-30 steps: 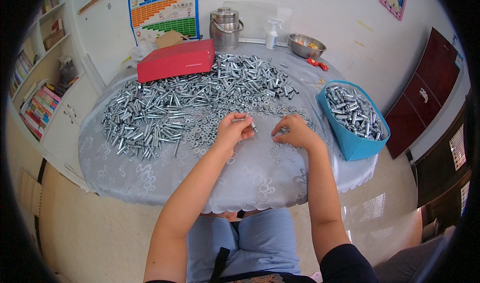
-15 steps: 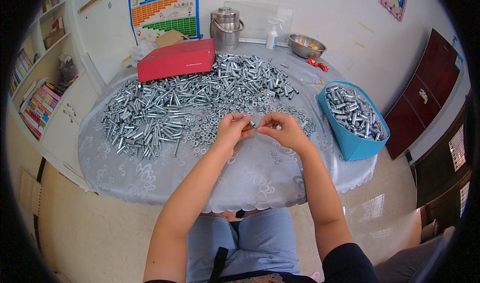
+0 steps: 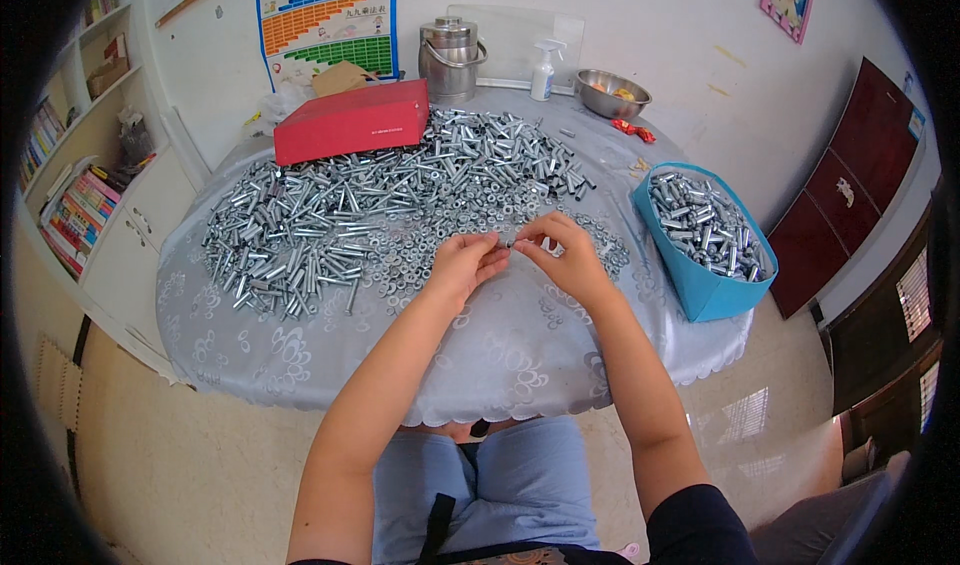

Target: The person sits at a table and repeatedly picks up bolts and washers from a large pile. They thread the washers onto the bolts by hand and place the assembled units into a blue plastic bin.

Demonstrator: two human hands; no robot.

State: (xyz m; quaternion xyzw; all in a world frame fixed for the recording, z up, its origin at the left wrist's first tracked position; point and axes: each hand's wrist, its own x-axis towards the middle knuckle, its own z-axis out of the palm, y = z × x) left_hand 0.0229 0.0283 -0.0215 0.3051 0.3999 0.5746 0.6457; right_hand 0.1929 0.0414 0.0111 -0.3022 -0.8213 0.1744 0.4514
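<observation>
Over the near edge of the nut pile, my left hand (image 3: 466, 265) is closed around a silver bolt (image 3: 506, 245), mostly covered by its fingers. The fingertips of my right hand (image 3: 562, 250) pinch at the bolt's exposed end; whatever small piece lies between them is too hidden to make out. Loose silver nuts and washers (image 3: 425, 250) spread just beyond and left of my hands. A large heap of silver bolts (image 3: 300, 230) covers the table's left and middle. At the right, a blue fabric bin (image 3: 712, 295) is filled with bolts (image 3: 705, 225).
A red box (image 3: 350, 123) sits at the heap's back left. Behind stand a steel pot with a handle (image 3: 450, 60), a white spray bottle (image 3: 543, 73) and a metal bowl (image 3: 612, 93). Red wrappers (image 3: 633, 131) lie near the bowl. The grey tablecloth (image 3: 480, 365) hangs over the front edge.
My right hand has lifted slightly away and its fingers have shifted around the bolt's end. My left hand stays nearly in place with the bolt.
</observation>
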